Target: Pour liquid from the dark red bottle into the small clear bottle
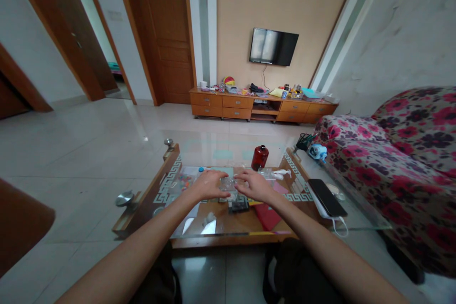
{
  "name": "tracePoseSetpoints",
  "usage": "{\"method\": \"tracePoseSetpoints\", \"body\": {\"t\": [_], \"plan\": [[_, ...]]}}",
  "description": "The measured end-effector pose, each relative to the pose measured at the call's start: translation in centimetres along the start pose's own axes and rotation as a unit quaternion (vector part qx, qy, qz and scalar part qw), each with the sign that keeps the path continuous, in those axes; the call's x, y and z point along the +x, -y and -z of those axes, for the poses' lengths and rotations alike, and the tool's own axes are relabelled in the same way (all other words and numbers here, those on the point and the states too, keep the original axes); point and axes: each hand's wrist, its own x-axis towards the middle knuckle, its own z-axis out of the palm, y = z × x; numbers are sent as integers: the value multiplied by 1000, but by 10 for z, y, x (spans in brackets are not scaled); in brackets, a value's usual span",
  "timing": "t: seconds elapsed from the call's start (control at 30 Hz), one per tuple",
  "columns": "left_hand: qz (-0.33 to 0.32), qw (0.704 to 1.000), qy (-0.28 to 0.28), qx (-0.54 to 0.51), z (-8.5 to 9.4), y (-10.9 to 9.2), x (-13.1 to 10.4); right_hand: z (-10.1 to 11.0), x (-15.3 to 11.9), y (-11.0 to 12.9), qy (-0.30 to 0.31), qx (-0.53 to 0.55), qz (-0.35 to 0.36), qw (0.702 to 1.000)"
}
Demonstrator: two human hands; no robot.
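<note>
My left hand (212, 185) and my right hand (252, 186) face each other over the middle of the glass-topped coffee table (228, 228). Their fingers are curved and apart. Between the fingertips is a small clear, see-through object (228, 183); its kind is hard to make out, and I cannot tell whether the fingers touch it. Just beyond my right hand stands a dark red bottle (260, 158) with a black neck and no pump on it. A white pump head (282, 174) lies to its right. A blue cap (201, 169) shows behind my left hand.
A black phone (327, 197) with a white cable lies at the table's right side. Behind it are a blue-and-white object (318, 152) and a dark pen holder (304, 141). Under the glass lie a black object (238, 206) and a red sheet (269, 216). A flowered sofa (402, 166) stands right.
</note>
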Motion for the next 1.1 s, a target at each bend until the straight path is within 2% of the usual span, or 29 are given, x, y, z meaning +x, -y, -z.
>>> {"method": "tracePoseSetpoints", "body": {"t": [0.23,0.33,0.47,0.63,0.83,1.1], "plan": [[4,1000,-1,-8,4,-1,-3,5,-13,-1,60,59,11,996],[-1,1000,-3,-11,4,1,-3,10,-18,-4,67,80,11,995],[-8,1000,-2,2,3,4,-1,18,-25,-11,72,57,-13,996],[-18,1000,-8,10,0,5,1,19,-29,-19,63,38,-51,996],[0,1000,-18,19,-2,4,1,20,-27,-25,50,39,-72,995],[21,998,-49,36,13,7,-2,29,-31,-31,-9,25,-112,993]]}}
